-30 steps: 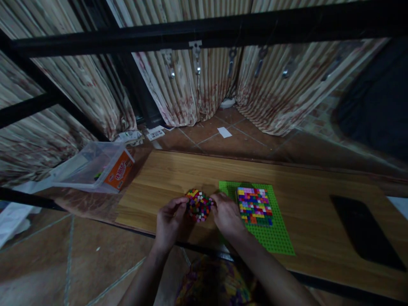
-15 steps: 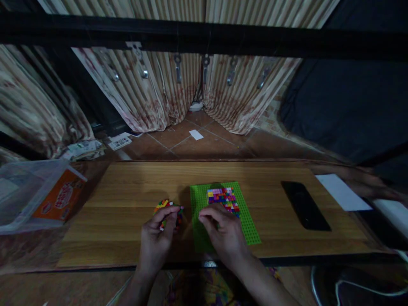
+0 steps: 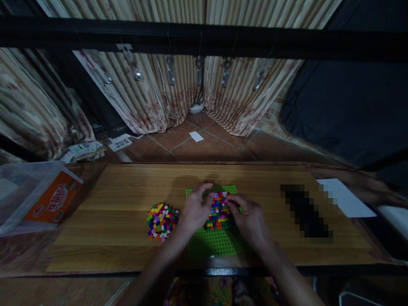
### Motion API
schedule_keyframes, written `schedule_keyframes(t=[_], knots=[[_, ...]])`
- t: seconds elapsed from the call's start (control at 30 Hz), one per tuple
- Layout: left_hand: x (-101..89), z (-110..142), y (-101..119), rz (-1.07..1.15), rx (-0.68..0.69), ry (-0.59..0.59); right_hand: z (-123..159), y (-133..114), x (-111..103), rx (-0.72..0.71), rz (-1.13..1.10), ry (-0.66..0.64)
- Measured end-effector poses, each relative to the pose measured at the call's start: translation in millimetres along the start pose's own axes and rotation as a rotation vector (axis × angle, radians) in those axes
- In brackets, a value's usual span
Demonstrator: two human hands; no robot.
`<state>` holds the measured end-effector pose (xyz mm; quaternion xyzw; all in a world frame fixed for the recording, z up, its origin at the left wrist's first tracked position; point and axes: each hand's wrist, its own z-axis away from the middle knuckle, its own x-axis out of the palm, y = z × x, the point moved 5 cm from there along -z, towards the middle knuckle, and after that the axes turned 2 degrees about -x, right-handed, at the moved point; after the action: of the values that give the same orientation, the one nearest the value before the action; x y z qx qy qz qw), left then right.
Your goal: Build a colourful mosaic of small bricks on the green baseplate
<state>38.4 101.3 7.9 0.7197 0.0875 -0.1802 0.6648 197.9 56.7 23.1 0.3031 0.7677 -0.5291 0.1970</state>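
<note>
A green studded baseplate [image 3: 213, 244] lies on the wooden table [image 3: 127, 187], near its front edge. A patch of many-coloured small bricks [image 3: 218, 210] is built on its far half. My left hand [image 3: 195, 209] rests on the left side of that patch, fingers curled against the bricks. My right hand [image 3: 250, 219] is on the right side, fingertips pinched at the patch's upper edge. What the fingers hold is too small to make out. A loose heap of coloured bricks [image 3: 162, 221] lies on the table to the left of the plate.
A clear plastic box with an orange label [image 3: 41, 197] stands off the table's left end. A dark flat object [image 3: 306, 210] and a white sheet [image 3: 346, 196] lie at the right. A black metal bar [image 3: 204, 40] crosses overhead; curtains hang behind.
Both hands left the loose heap and moved right onto the brick patch on the green plate. The heap now lies uncovered. The camera view swung to the right.
</note>
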Motion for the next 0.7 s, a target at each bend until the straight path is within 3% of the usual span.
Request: schedule_keyframes(t=[0.23,0.53,0.7], knots=[[11.3,-8.4,-0.8,0.038,-0.040,-0.068,-0.2,3.5,12.0,-0.059,0.074,-0.020],[24.6,-9.6,0.4,0.151,-0.164,-0.139,9.0,-0.4,7.8,-0.071,0.160,0.151],[29.1,-10.8,0.4,0.131,-0.128,-0.137,9.7,-1.6,8.4,-0.080,0.167,0.152]])
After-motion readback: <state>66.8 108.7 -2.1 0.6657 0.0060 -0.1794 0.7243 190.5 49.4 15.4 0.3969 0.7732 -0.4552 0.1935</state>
